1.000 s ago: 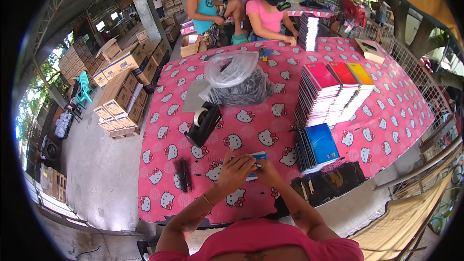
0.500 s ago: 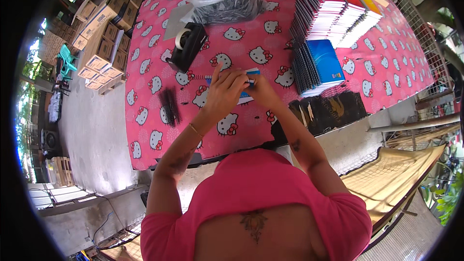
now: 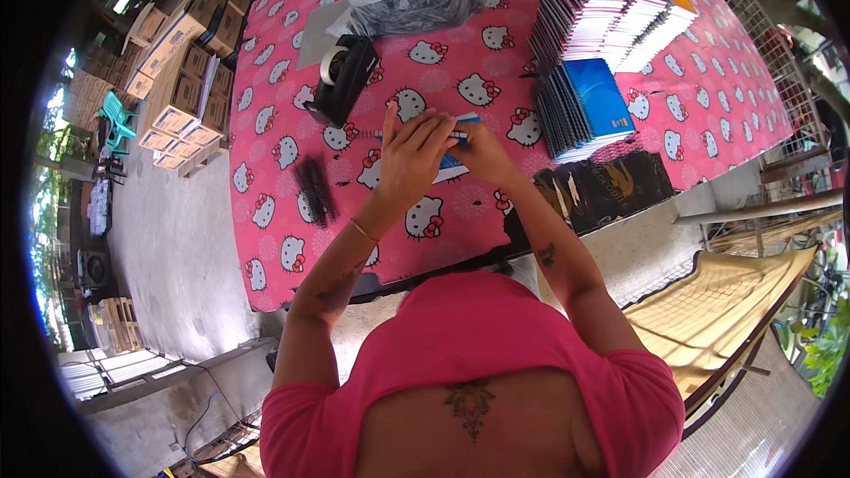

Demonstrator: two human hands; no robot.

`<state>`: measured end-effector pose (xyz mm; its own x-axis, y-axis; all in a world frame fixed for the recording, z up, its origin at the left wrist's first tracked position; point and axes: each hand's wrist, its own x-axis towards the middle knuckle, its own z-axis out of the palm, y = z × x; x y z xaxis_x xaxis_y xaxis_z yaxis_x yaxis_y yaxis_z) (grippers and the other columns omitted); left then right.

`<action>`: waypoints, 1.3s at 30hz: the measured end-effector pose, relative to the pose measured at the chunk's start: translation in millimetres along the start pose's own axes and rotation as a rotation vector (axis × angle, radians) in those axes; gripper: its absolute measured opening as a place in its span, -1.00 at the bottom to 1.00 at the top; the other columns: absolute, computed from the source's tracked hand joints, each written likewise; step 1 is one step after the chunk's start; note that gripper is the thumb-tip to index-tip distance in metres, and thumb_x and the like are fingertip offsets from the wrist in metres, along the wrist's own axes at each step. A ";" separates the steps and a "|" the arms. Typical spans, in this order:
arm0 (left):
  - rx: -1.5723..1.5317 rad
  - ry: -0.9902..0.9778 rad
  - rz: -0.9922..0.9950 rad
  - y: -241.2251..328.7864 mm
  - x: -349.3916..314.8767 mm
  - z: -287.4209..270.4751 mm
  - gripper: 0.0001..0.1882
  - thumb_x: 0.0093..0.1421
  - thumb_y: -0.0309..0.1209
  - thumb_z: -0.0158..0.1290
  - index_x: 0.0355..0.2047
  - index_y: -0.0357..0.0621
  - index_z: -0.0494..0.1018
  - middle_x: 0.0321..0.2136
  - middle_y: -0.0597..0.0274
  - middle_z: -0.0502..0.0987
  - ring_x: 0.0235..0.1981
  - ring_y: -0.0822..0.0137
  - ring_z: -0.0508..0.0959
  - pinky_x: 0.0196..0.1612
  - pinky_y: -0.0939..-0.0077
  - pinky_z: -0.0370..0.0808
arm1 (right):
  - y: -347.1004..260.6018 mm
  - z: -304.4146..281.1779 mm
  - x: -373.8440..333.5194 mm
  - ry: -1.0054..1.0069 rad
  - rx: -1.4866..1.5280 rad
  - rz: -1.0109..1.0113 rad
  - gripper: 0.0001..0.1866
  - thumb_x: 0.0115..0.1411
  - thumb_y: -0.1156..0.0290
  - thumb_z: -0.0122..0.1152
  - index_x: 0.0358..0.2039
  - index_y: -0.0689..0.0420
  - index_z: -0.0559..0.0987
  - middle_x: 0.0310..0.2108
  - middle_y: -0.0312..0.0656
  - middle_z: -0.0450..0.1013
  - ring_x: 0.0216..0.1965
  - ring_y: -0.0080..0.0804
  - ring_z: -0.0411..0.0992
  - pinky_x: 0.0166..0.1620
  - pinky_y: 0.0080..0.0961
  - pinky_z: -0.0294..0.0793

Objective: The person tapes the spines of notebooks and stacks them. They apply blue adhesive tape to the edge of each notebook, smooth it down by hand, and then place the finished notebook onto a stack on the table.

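Note:
A small blue-covered notebook is between my hands above the pink table, largely covered by my fingers. My left hand is closed over its left and upper part, fingers close together. My right hand grips the right end, fingers curled around it. A thin dark spiral coil pokes out to the left of my left hand, in line with the notebook's upper edge. Several loose black spiral coils lie left of my left forearm. Where my fingertips meet the notebook's edge is too small to make out.
A black tape dispenser stands beyond my left hand. Behind it is a clear plastic bag of dark coils. To the right rise spiral-bound blue notebooks and taller red ones. Cardboard boxes are stacked on the floor at left.
My hands stay on the notebook with small finger shifts; the left fingers now lie flatter across it. The view has shifted slightly, and the stacks and coils have not been moved.

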<state>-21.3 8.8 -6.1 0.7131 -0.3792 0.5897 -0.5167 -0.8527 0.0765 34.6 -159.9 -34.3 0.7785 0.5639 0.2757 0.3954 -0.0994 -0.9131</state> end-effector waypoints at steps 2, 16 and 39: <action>-0.079 0.055 -0.025 1.0 5.2 -2.0 -0.67 0.26 -0.30 0.12 0.02 -0.06 0.48 -0.01 0.27 0.53 0.07 0.25 0.51 0.34 -0.14 0.06 | 2.5 0.9 3.4 -0.002 0.016 0.028 -0.71 0.11 0.56 0.25 -0.12 0.25 0.59 -0.33 -0.01 0.59 -0.29 -0.27 0.59 -0.22 -0.34 0.51; -0.169 0.055 -0.122 2.1 16.6 -12.1 -0.81 0.25 -0.35 0.12 -0.15 -0.07 0.54 -0.19 0.24 0.58 -0.11 0.21 0.56 0.25 -0.06 0.20 | 13.1 2.8 4.3 0.001 0.052 0.146 -0.68 0.12 0.49 0.30 -0.09 0.26 0.59 -0.29 -0.02 0.61 -0.24 -0.27 0.59 -0.17 -0.31 0.50; -0.102 -0.082 0.001 8.1 31.5 -24.6 -0.78 0.13 -0.33 0.23 -0.28 -0.13 0.49 -0.42 0.22 0.51 -0.33 0.11 0.47 -0.19 0.20 0.39 | -37.1 -46.2 -5.0 0.195 -0.271 -0.125 -0.83 0.04 0.48 0.34 -0.34 0.20 0.57 -0.51 -0.14 0.45 -0.45 -0.36 0.51 -0.32 -0.43 0.54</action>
<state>-14.7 -1.2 32.9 0.7467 -0.4118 0.5224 -0.5600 -0.8130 0.1595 38.6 -196.9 12.1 0.7841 0.4207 0.4562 0.5880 -0.2686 -0.7630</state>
